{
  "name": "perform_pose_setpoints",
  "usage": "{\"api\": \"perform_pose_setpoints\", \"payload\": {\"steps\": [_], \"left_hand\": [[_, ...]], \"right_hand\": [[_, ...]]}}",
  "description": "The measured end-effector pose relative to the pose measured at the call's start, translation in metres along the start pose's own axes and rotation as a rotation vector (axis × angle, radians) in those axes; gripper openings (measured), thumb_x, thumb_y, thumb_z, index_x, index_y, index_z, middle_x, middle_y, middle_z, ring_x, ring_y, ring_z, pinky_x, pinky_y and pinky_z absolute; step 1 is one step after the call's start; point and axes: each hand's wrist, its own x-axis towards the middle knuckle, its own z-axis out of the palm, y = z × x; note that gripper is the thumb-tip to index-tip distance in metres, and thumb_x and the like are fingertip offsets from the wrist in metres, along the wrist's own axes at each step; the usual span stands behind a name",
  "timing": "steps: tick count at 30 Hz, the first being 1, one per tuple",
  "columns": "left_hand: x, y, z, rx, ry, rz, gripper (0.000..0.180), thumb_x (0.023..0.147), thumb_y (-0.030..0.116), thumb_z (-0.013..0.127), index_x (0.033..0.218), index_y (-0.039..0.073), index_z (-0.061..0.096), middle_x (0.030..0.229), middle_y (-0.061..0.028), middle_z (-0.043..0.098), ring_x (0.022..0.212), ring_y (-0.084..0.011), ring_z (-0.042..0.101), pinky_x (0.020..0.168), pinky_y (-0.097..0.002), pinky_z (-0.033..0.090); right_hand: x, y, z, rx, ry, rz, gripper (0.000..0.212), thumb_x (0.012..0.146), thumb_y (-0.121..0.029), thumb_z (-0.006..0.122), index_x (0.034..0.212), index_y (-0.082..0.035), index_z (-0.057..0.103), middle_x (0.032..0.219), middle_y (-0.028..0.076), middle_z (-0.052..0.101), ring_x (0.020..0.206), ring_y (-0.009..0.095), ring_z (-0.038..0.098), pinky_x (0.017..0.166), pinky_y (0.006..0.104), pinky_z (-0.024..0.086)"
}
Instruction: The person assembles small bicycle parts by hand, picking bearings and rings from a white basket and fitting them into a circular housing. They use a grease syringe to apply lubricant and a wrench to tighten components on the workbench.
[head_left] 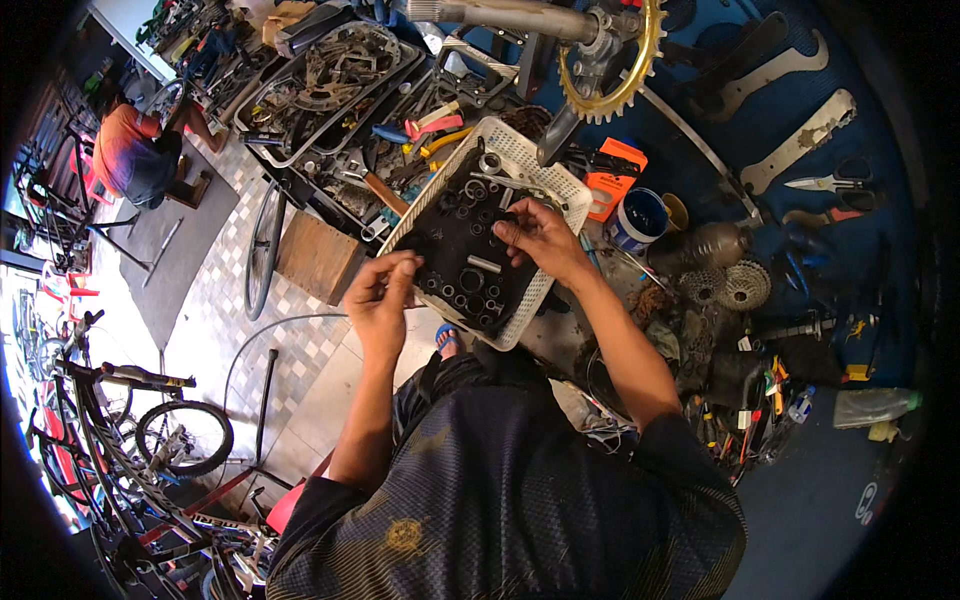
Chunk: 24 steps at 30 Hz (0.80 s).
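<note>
Both bare arms reaching up and forward from the lower edge, hands close together.

Left forearm rising steeply, wrist bending inward, left hand [383, 290] curling with fingertips pinching together near the thumb. Right forearm angling in from the right, elbow bending outward, right hand [540, 238] lying palm down, fingers flexing and pointing left toward the other hand, the two staying just apart.

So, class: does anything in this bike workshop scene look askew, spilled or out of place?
The white basket of small black bike parts sits tilted, propped against the cluttered bench while the left hand and right hand pick through it. Nothing has spilled; the rest is ordinary workshop clutter.
</note>
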Motion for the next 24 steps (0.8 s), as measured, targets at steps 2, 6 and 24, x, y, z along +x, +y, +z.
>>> {"api": "perform_pose_setpoints", "payload": {"steps": [2, 6, 24], "left_hand": [[-0.004, 0.002, -0.017, -0.014, 0.042, 0.005, 0.014, 0.100, 0.008, 0.070, 0.110, -0.002, 0.071, 0.097, -0.0123, 0.077, 0.062, -0.0057, 0.057, 0.054, -0.0210, 0.046], [-0.013, 0.003, -0.044, 0.059, 0.079, -0.003, 0.017, 0.102, 0.011, 0.068, 0.111, -0.002, 0.071, 0.097, -0.0135, 0.077, 0.062, -0.0064, 0.056, 0.053, -0.0220, 0.046], [-0.029, 0.006, -0.043, 0.226, 0.038, 0.005, 0.013, 0.102, 0.011, 0.070, 0.110, 0.002, 0.074, 0.096, -0.0043, 0.076, 0.065, -0.0040, 0.056, 0.056, -0.0201, 0.044]], "right_hand": [[0.013, 0.008, -0.002, -0.116, 0.028, 0.017, 0.038, 0.099, -0.034, 0.074, 0.112, -0.001, 0.061, 0.089, 0.007, 0.067, 0.075, 0.012, 0.065, 0.060, 0.0292, 0.057], [0.023, 0.027, 0.011, -0.549, 0.050, -0.092, 0.031, 0.098, -0.029, 0.074, 0.105, 0.001, 0.066, 0.089, 0.011, 0.070, 0.078, 0.018, 0.069, 0.067, 0.0364, 0.057], [0.045, 0.053, 0.024, -1.202, 0.076, -0.720, 0.014, 0.083, -0.010, 0.074, 0.095, -0.012, 0.079, 0.092, 0.006, 0.058, 0.091, 0.026, 0.062, 0.080, 0.0414, 0.051]]}}
